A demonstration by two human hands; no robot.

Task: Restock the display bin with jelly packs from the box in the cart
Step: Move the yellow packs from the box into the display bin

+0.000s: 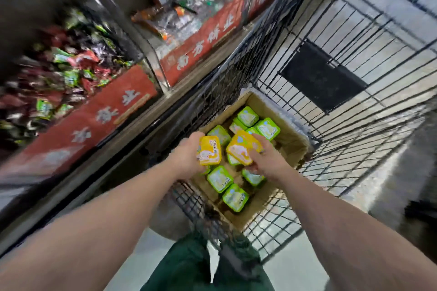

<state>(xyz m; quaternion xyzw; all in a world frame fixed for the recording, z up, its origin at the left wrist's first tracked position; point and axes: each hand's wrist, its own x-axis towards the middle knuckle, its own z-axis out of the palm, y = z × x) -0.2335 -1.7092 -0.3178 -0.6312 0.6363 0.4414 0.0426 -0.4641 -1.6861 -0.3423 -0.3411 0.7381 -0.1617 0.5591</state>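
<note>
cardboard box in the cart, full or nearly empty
Partly full: green packs lie in a loose layer in the box, bare cardboard showing beside them.

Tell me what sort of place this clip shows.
Most likely a shop aisle: a black wire cart holds a brown cardboard box of green jelly packs, beside a red-fronted display bin of wrapped snacks.

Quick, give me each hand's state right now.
Left hand: grips a yellow jelly pack over the box.
Right hand: grips another yellow pack, also over the box.
</note>
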